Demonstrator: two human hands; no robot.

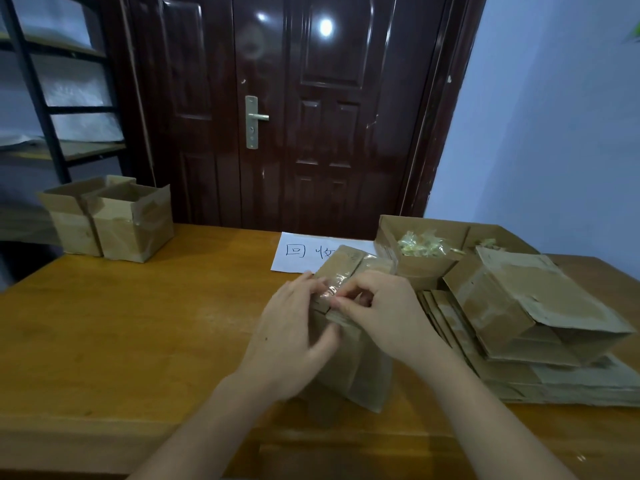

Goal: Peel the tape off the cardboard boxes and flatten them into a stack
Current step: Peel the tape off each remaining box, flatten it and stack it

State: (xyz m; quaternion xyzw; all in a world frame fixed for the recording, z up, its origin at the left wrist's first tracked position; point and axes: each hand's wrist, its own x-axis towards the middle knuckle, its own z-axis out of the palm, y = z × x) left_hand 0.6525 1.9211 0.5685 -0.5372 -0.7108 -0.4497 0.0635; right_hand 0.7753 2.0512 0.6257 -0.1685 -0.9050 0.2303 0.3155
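Two bare hands were seen at the centre of the frame, over a broad wooden table (138,323) that filled the lower half. A flattened stack of cardboard (554,379) lay at lower right, with a half-collapsed box (526,306) resting on it. Behind that, an open box (419,251) was seen holding crumpled tape scraps (426,245). Two taped boxes (110,220) stood untouched at far left, well apart from the hands. A white paper sheet (294,252) with handwriting lay at centre.

The box in hand (353,368) was held at centre. It was steadied by the left hand (291,337), whose blurred fingers were curled round its near corner. The right hand (384,313) was curled, fingertips pinched together on the clear tape (329,289) along the top seam.

The cardboard was judged light, fairly stiff, easily dented. The tape was judged thin, clingy and prone to tearing, so it would best be taken at a lifted end and drawn low along the seam.
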